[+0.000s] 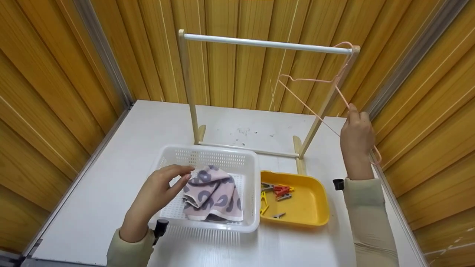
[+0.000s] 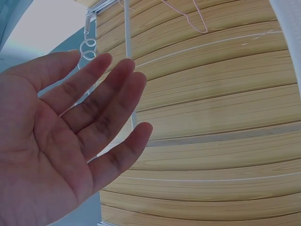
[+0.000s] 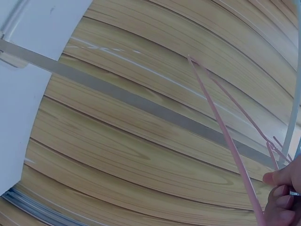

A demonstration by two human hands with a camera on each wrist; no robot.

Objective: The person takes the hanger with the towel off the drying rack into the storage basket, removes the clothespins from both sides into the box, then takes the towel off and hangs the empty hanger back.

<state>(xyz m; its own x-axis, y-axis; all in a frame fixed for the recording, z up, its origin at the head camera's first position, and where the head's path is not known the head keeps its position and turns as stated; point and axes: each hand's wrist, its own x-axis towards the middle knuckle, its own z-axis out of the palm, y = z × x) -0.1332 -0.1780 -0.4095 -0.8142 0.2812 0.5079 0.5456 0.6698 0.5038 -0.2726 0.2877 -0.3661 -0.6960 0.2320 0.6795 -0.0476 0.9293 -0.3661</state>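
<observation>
A pink clothes hanger (image 1: 311, 79) has its hook over the right end of the white rail (image 1: 259, 43) on a wooden rack. My right hand (image 1: 357, 133) grips the hanger by its right side, and in the right wrist view fingers (image 3: 282, 202) curl by the pink wire. Above the white basket (image 1: 256, 185) my left hand (image 1: 159, 189) hovers, relaxed and holding nothing; its palm shows bare in the left wrist view. Just beyond its fingertips lies a crumpled pink towel (image 1: 219, 196) with grey patterns, inside the basket.
A yellow tub (image 1: 304, 211) beside the basket contains several red, yellow and grey clothespins (image 1: 282, 191). The rack's wooden posts (image 1: 189, 89) stand on the white table (image 1: 111, 167) behind both containers. Wood-patterned walls (image 1: 237, 74) enclose the table at the back and sides.
</observation>
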